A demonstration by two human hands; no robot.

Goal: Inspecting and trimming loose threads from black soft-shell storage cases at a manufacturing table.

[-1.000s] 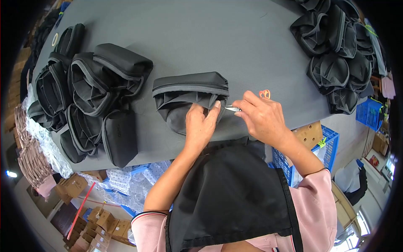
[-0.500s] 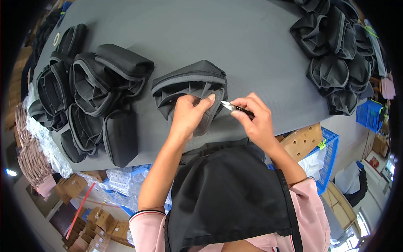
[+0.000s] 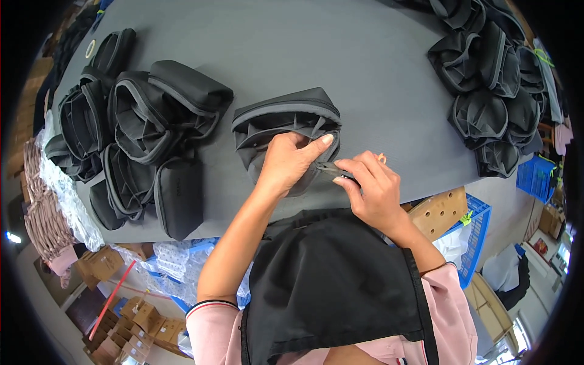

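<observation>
A dark grey zippered pouch (image 3: pixel 286 111) lies open in front of me, its inner dividers showing. My left hand (image 3: pixel 293 159) grips the right side of its rim, thumb on top and fingers inside the pouch. In my right hand (image 3: pixel 372 185) is a pair of thread snips (image 3: pixel 333 171), held between thumb and fingers. The blades point left and touch the pouch's edge just below my left thumb. Whether a thread lies between the blades is too small to tell.
Several similar black pouches (image 3: pixel 143 121) are heaped on the left of the grey table (image 3: pixel 377 73). Another heap of pouches (image 3: pixel 479 115) stands at the right. Below the table's right edge is a blue crate (image 3: pixel 477 240); cardboard boxes (image 3: pixel 149 319) sit at lower left.
The snips' tips have moved down and left onto the pouch's edge, and the blades have come closer together. My right hand has lowered slightly. The left hand keeps its hold on the pouch.
</observation>
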